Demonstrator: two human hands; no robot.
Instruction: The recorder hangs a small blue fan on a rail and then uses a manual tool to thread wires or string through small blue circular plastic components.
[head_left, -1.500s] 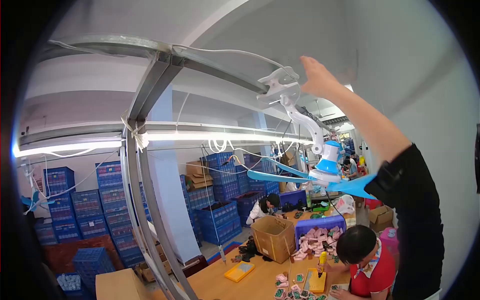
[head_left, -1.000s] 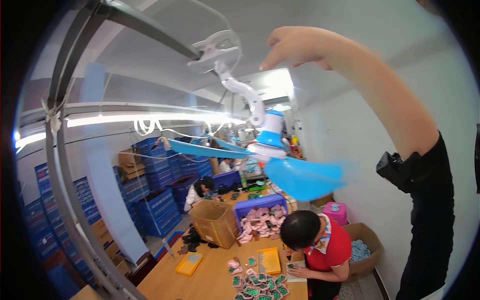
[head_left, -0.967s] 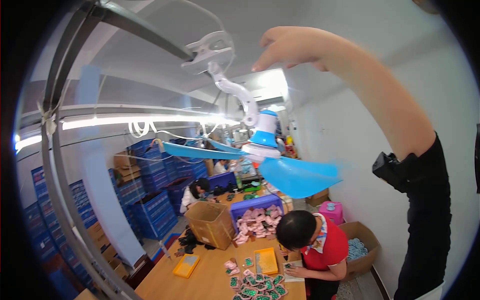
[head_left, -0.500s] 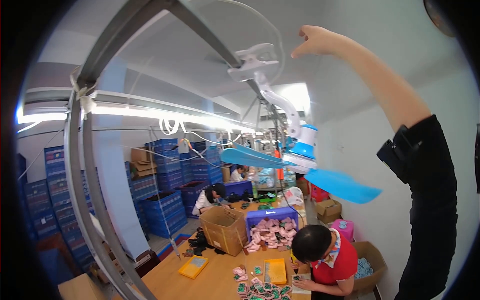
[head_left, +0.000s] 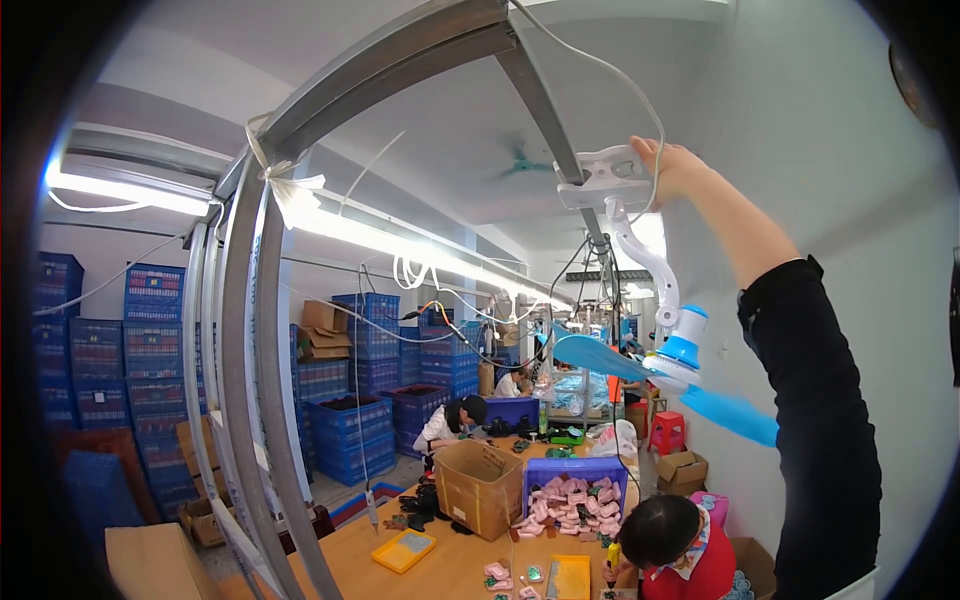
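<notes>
My right hand is raised high at the right, its fingertips on the handle end of a white clip. The fingers look closed round that handle, though part of them is hidden. The clip sits on a grey metal bar overhead. From it a white curved arm carries a small fan with a blue and white motor housing and blue blades. A white cord passes in front of my fingers. My left hand is out of view.
Below stands a wooden table with a cardboard box, a purple crate of pink pieces and yellow trays. A person in red works beneath the fan. Metal posts and hanging wires cross the left and middle.
My right hand has come down onto the fan's clip from the space beside it. The whole view has shifted, so the frame and fan appear farther right and lower.
</notes>
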